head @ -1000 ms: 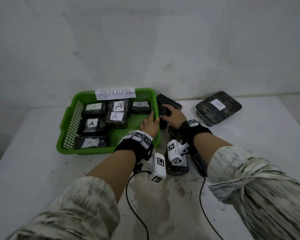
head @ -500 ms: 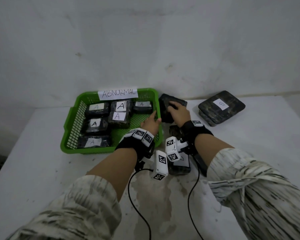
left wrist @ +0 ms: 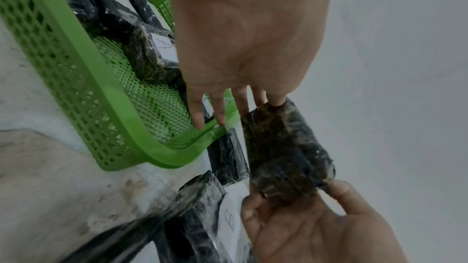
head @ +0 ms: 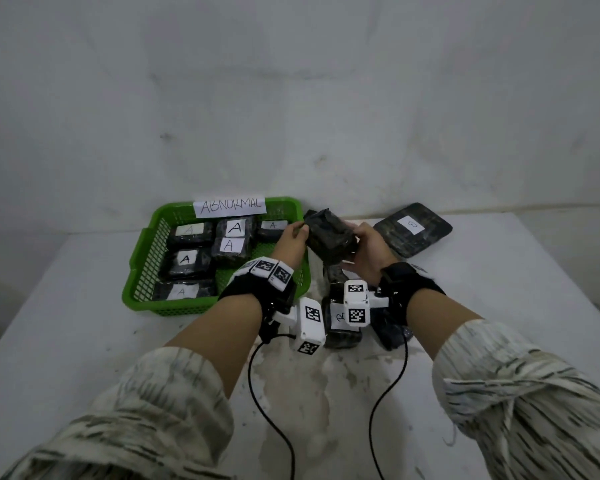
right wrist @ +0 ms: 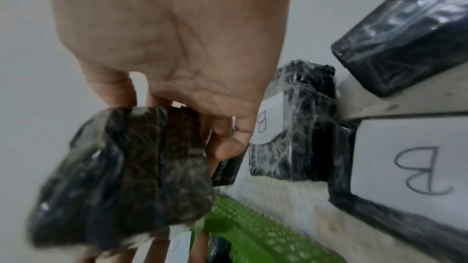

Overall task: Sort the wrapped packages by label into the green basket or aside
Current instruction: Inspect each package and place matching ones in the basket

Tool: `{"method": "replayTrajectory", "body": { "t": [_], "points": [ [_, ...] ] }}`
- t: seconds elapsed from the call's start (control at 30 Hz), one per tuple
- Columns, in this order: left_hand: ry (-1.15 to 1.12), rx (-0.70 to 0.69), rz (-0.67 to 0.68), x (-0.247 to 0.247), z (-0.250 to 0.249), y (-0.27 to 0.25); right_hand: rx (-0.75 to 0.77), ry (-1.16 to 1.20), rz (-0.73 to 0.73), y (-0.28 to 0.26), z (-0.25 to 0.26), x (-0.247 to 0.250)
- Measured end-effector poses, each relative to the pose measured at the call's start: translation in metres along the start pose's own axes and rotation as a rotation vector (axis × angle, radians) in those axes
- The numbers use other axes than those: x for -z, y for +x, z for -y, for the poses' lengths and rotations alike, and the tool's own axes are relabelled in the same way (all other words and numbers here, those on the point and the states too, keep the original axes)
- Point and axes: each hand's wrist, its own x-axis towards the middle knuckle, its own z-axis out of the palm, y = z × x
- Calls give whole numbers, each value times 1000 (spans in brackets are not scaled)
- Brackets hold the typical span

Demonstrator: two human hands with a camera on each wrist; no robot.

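Note:
A dark wrapped package hangs in the air just right of the green basket, with no label showing on it. My right hand grips its near end with curled fingers, plain in the right wrist view. My left hand pinches its far left end with thumb and fingertips, while its other fingers stretch over the basket rim. Several packages marked A lie inside the basket.
A paper sign reading ABNORMAL stands on the basket's back wall. A flat package marked B lies at the back right. More B packages lie under my wrists. A wall closes off the table's far edge.
The package has come up off the table beside the basket. My left hand left the basket's right rim and took the package's end; the right hand rose with it.

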Motion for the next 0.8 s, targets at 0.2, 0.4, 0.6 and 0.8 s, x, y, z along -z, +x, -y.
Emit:
{"method": "replayTrajectory", "body": {
  "t": [0.2,0.4,0.6,0.8],
  "points": [
    [-242,11,33,12,0,-19,-42,-32,83,-29,-13,-21],
    [-257,-73,53,18,3,-44,195,-320,-172,-25,-32,-46],
    [-301,-102,-4,28,11,-55,329,-425,-177,-27,-44,-59],
    [-407,-83,-38,40,9,-58,257,-351,-45,-38,-41,-66]
  ]
}}
